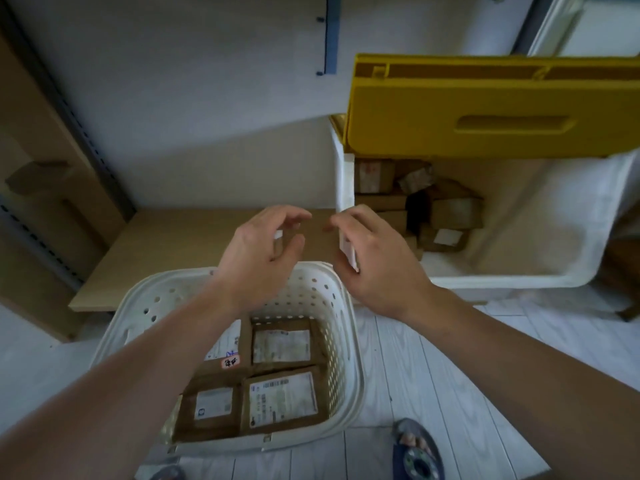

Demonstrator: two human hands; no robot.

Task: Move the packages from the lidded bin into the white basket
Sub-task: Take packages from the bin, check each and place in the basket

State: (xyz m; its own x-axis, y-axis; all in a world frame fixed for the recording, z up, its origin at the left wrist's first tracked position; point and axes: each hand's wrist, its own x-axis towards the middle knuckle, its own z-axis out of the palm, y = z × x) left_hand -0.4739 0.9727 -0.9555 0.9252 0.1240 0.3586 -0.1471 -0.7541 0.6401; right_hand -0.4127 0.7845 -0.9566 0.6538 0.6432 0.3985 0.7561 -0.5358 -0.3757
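Note:
The white perforated basket [353, 344] stands on the floor in front of me. It holds several brown packages [282, 400] with white labels, lying flat. To the right is the white bin [519, 271] with its yellow lid [485, 109] raised. More brown packages [453, 213] lie jumbled inside it. My left hand [263, 247] hovers over the basket's far rim with loosely curled fingers and holds nothing. My right hand [375, 261] hovers beside the bin's near left corner, fingers also loosely curled and empty.
A low wooden board [166, 251] lies behind the basket against the pale wall. Brown cardboard [38, 188] and a metal rail stand at the left. My slippered foot [417, 452] is on the pale plank floor by the basket.

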